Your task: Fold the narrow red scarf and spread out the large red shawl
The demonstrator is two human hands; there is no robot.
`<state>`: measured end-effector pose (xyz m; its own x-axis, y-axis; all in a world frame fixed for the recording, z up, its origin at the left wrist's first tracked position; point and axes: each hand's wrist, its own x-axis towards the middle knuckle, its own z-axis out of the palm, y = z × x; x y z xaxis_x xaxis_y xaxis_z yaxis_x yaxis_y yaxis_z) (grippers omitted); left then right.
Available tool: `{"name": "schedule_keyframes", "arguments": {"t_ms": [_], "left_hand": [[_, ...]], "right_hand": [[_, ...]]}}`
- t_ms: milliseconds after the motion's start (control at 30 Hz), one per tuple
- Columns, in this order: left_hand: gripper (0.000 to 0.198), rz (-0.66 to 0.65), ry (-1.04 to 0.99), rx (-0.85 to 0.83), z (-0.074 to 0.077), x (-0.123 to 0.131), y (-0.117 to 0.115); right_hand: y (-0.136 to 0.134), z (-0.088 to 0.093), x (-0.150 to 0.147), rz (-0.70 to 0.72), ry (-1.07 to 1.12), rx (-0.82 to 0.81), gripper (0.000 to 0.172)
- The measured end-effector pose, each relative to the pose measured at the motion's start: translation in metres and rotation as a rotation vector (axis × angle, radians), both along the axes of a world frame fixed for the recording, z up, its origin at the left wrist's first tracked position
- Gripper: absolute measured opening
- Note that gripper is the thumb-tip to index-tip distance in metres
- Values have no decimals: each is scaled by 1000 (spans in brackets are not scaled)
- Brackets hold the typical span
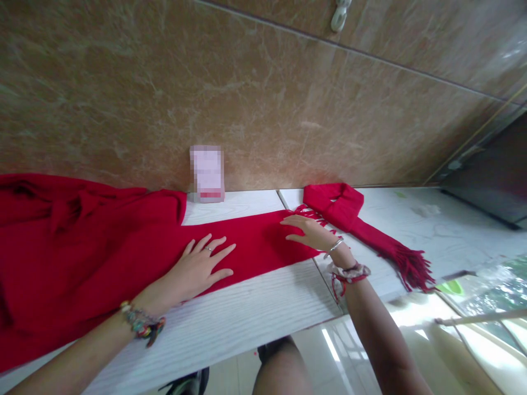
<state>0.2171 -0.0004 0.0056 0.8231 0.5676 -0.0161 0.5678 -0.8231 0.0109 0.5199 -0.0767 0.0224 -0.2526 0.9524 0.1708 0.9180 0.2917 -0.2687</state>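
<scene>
A red scarf [255, 238] lies flat along the white table, its fringed end toward the right. My left hand [201, 266] rests on it with fingers spread, beside a large heap of red cloth [61, 252] at the left. Near the fringe, my right hand [310, 233] lies over the scarf with its fingers stretched out and nothing gripped. Just beyond that hand, a second red scarf [335, 206] is folded over in a loop, with its own fringe hanging toward the table's front edge.
A blurred pinkish box [209, 174] stands against the brown marbled wall [247, 93]. A seam crosses the white table [263, 307]. At the far right are a dark panel [494, 159] and a green object [450, 286]. A hook [340, 16] hangs on the wall.
</scene>
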Motion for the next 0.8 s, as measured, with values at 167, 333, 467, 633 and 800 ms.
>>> {"name": "schedule_keyframes", "arguments": {"t_ms": [167, 333, 467, 633, 800], "left_hand": [[49, 107, -43, 69, 9, 51, -9], [58, 176, -57, -41, -1, 90, -11], [57, 178, -39, -80, -3, 92, -9], [57, 181, -33, -86, -2, 89, -8], [56, 183, -27, -87, -1, 90, -9]], "right_hand": [[1, -15, 5, -73, 5, -173, 56], [-3, -8, 6, -138, 39, -191, 76], [-6, 9, 2, -209, -23, -119, 48], [-9, 22, 0, -377, -161, -364, 7], [-14, 24, 5, -375, -220, -396, 5]]}}
